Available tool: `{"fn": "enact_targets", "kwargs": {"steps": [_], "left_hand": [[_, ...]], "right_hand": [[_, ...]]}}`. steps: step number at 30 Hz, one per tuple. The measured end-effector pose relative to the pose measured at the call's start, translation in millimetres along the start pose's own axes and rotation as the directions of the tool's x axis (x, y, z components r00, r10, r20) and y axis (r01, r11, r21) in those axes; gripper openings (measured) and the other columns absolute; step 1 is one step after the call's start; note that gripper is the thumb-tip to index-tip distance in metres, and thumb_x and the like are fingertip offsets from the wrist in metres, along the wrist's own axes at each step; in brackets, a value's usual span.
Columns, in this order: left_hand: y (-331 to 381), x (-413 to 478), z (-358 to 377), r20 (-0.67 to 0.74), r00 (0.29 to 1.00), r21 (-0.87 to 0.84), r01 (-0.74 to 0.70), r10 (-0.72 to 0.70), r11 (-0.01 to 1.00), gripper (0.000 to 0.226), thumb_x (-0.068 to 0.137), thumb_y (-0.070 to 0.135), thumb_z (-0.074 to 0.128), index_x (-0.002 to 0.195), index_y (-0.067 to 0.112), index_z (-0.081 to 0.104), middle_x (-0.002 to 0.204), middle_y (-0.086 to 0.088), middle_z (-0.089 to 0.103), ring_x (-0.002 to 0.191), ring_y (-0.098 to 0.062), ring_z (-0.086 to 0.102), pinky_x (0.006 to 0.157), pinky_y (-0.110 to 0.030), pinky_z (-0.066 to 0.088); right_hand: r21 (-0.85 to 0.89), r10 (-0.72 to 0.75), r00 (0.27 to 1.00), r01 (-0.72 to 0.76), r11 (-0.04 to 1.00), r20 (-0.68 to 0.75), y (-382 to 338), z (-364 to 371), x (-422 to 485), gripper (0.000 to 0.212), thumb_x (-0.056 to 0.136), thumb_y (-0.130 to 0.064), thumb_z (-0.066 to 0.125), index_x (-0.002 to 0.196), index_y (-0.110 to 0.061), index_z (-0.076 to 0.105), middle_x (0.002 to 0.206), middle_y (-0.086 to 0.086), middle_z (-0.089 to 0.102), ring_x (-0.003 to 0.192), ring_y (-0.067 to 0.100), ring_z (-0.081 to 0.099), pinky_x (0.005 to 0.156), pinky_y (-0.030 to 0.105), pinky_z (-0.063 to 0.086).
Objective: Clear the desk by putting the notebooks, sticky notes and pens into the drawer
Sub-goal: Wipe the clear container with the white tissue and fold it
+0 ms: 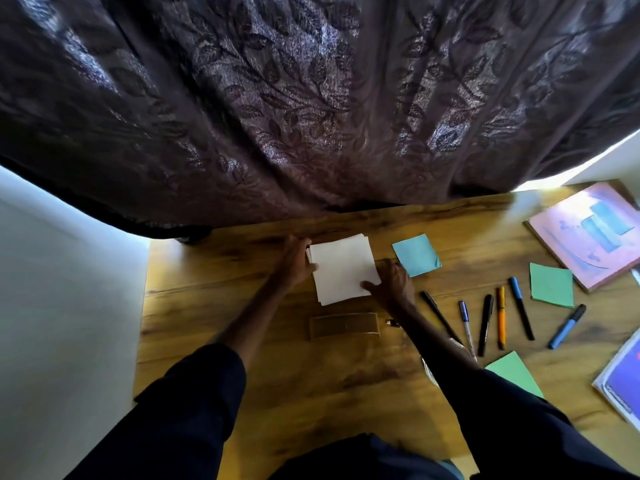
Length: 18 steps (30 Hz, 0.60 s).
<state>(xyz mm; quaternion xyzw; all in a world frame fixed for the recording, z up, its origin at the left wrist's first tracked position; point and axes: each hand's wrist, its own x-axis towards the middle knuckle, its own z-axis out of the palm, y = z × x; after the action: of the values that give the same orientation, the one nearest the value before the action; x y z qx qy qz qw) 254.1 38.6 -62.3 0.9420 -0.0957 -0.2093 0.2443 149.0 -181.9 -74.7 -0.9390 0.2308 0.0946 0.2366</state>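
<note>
A stack of white sticky notes (343,268) lies on the wooden desk (277,368) near its far edge. My left hand (294,261) grips the stack's left side. My right hand (393,284) pinches its near right corner. A blue sticky pad (416,254) lies just right of the stack. Two green pads (551,285) (514,374) lie further right and nearer. Several pens (485,323) lie fanned out between them. A pink notebook (588,233) sits at the far right, and a purple notebook (623,379) at the right edge. The drawer is not visible.
A dark leaf-patterned curtain (311,98) hangs over the desk's far edge. A clear plastic holder (344,325) lies just below the white stack, with a small dark object (392,323) beside it. A white wall (62,306) stands to the left of the desk.
</note>
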Motion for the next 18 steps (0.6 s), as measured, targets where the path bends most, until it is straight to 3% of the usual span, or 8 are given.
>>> {"fn": "enact_targets", "kwargs": {"steps": [5,10,18], "left_hand": [[2.5,3.9,-0.9,-0.014,0.999,-0.005,-0.032,0.032,0.999,0.053,0.082,0.020,0.082,0.127,0.014,0.055,0.138,-0.012,0.043,0.121,-0.027,0.052,0.096,-0.040,0.051],[13.1,10.7,-8.0,-0.013,1.000,0.040,0.012,-0.011,0.999,0.044,0.086,0.033,0.078,0.118,0.012,0.055,0.128,-0.009,0.052,0.111,-0.024,0.055,0.089,-0.040,0.055],[20.9,13.8,-7.9,0.048,0.999,0.247,0.002,-0.014,0.969,0.061,0.086,0.042,0.077,0.132,0.010,0.052,0.148,-0.016,0.042,0.136,-0.033,0.040,0.106,-0.045,0.045]], "right_hand": [[0.031,-0.010,1.000,0.011,0.999,-0.022,-1.0,-0.7,-0.7,0.061,0.077,-0.045,0.084,0.120,-0.010,0.059,0.116,0.009,0.065,0.103,0.026,0.061,0.075,0.034,0.052],[0.041,-0.025,0.999,0.026,0.999,-0.021,-3.3,-2.4,-1.2,0.059,0.077,-0.042,0.084,0.119,-0.008,0.060,0.116,0.009,0.065,0.101,0.025,0.061,0.072,0.029,0.047],[0.090,-0.027,0.999,0.031,0.995,-0.039,-5.9,-7.0,-7.2,0.058,0.078,-0.041,0.085,0.119,-0.009,0.059,0.115,0.009,0.068,0.100,0.025,0.064,0.075,0.035,0.055]]}}
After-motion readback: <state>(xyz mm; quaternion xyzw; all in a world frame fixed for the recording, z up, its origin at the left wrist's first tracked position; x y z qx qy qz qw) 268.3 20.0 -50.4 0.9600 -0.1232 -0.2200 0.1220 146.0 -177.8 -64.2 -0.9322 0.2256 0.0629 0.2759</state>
